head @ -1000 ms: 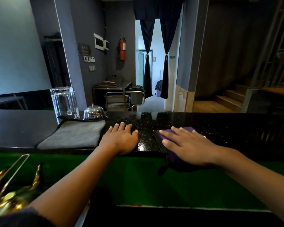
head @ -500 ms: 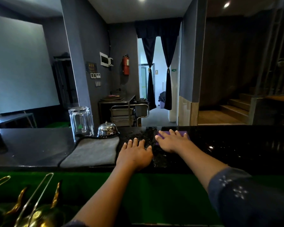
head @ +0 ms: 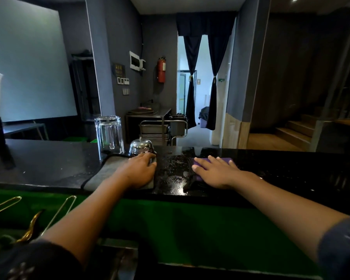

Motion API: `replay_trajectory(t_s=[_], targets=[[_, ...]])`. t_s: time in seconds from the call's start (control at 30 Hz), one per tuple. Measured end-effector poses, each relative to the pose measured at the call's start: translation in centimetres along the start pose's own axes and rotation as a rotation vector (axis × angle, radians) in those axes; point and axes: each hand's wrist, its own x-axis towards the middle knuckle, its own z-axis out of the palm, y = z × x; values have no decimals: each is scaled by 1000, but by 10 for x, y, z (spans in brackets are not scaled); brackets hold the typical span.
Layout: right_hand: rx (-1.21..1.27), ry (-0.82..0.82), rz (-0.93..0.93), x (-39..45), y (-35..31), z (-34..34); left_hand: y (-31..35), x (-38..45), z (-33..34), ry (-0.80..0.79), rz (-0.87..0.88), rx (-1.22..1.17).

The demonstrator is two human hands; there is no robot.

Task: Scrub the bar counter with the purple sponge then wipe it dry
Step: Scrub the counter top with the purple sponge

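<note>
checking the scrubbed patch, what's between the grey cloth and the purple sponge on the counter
Only a bare, wet stretch of black counter speckled with droplets separates the grey cloth from the purple sponge; the head view shows it.

Purple sponge (head: 227,159): largely covered by the right hand (head: 214,172). Grey cloth (head: 109,170): right end hidden under the left hand (head: 139,172), whose fingertips cannot be made out. Brass utensils (head: 30,225), near left: cut off by the frame edge.
</note>
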Motion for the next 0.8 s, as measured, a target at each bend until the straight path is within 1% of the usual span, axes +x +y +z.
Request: replay_trajectory(t_s=[0.13, 0.3, 0.37, 0.5, 0.57, 0.63, 0.8], targets=[[44, -3, 55, 30, -35, -5, -2, 5, 6, 40, -19, 36], [60, -17, 39, 38, -57, -6, -4, 4, 6, 35, -14, 39], [45, -32, -22, 28, -55, -3, -4, 5, 6, 27, -19, 30], [14, -24, -215, 3, -44, 12, -6, 8, 8, 42, -30, 47], [14, -18, -263, -3, -40, 15, -6, 10, 10, 48, -26, 57], [16, -9, -242, 7, -42, 13, -7, 12, 11, 60, -27, 55], [48, 1, -102, 67, -66, 4, -8, 12, 11, 74, -21, 56]])
